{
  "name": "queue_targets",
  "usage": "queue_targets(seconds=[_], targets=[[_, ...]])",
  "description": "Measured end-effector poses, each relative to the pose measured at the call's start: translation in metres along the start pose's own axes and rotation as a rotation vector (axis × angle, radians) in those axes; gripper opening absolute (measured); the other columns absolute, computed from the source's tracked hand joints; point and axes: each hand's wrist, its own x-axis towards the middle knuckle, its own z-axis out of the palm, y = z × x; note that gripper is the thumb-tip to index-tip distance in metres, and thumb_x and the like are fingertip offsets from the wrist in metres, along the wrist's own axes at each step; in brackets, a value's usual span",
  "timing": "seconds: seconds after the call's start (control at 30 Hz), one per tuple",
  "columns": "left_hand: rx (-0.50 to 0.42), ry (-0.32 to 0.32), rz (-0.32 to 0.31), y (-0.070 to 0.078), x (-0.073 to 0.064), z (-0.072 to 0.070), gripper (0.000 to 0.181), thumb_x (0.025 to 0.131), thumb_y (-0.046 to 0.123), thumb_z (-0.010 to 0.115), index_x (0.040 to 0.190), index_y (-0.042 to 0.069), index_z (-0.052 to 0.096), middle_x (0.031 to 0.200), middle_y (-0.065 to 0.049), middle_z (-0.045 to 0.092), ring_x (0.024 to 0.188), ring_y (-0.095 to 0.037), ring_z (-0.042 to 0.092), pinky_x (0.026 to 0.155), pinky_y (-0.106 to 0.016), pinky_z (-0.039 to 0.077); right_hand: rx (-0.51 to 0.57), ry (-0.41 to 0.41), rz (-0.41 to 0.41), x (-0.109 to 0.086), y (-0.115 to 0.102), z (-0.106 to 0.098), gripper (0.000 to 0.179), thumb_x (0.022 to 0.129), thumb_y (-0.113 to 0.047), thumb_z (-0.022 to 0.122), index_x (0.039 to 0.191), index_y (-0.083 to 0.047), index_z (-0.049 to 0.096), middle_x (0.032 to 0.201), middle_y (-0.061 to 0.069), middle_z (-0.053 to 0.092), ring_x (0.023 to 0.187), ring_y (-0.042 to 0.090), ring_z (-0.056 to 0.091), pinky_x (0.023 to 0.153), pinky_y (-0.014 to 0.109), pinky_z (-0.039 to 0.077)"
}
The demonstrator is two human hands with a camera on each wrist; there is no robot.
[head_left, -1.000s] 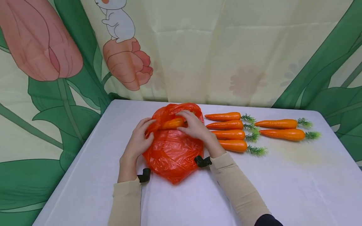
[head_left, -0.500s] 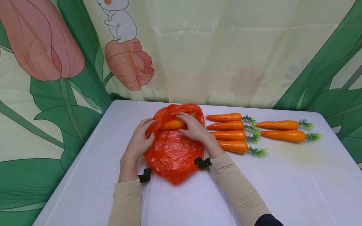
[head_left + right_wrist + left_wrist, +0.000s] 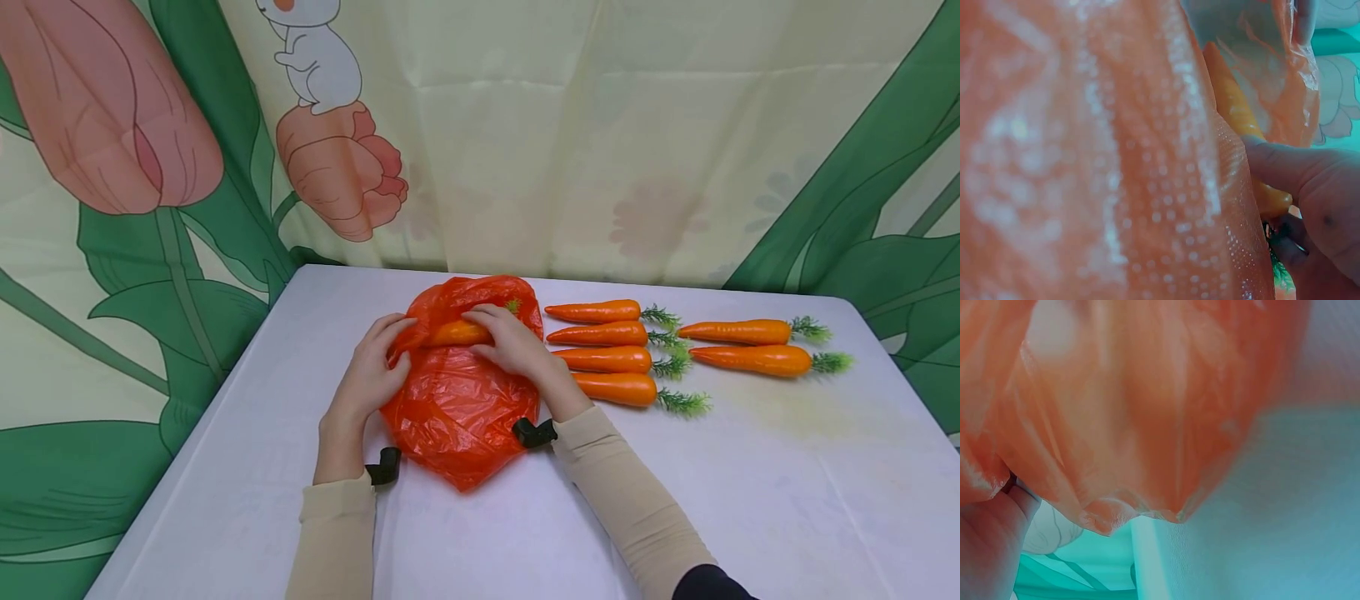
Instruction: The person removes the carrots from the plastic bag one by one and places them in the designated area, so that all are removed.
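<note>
In the head view a red plastic bag (image 3: 461, 417) lies on the table with its mouth toward the back. My left hand (image 3: 365, 371) pinches the left side of the bag's mouth; the left wrist view shows fingers (image 3: 991, 540) at the bag's edge. An orange carrot (image 3: 456, 335) with a green leafy top lies across the opening. My right hand (image 3: 517, 343) holds it near its leafy end. In the right wrist view the thumb lies against the carrot (image 3: 1232, 103), and the bag's side (image 3: 1085, 156) hides much of the scene. What lies deeper in the bag is hidden.
Right of the bag, several carrots (image 3: 600, 335) lie stacked in a column, leafy ends to the right. Farther right are two more carrots (image 3: 750, 360). A white cloth covers the table (image 3: 787, 500); a printed curtain (image 3: 525, 167) hangs behind.
My right hand has shifted slightly toward the person and left with the carrot, and its leafy top shows more clearly behind the fingers. My left hand stays at the bag's edge.
</note>
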Motion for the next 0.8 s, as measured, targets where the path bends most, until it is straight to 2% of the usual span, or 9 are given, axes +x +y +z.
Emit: queue_targets(seconds=[0.23, 0.8], targets=[[0.0, 0.001, -0.028, -0.0003, 0.0, 0.0005, 0.048, 0.095, 0.005, 0.058, 0.143, 0.011, 0.055, 0.151, -0.007, 0.041, 0.137, -0.03, 0.041, 0.108, -0.051, 0.041, -0.021, 0.008, 0.01, -0.0007, -0.0003, 0.0, 0.053, 0.095, -0.016, 0.071, 0.145, -0.007, 0.053, 0.149, 0.013, 0.046, 0.137, 0.032, 0.04, 0.115, 0.045, 0.034], [0.003, 0.002, -0.045, 0.0016, -0.001, -0.0015, 0.049, 0.096, 0.005, 0.058, 0.144, 0.011, 0.054, 0.152, -0.007, 0.04, 0.138, -0.03, 0.041, 0.108, -0.05, 0.042, -0.058, 0.058, -0.013, -0.0038, -0.0051, -0.0022, 0.044, 0.095, -0.012, 0.071, 0.137, -0.01, 0.06, 0.14, 0.011, 0.055, 0.13, 0.029, 0.046, 0.113, 0.042, 0.037]])
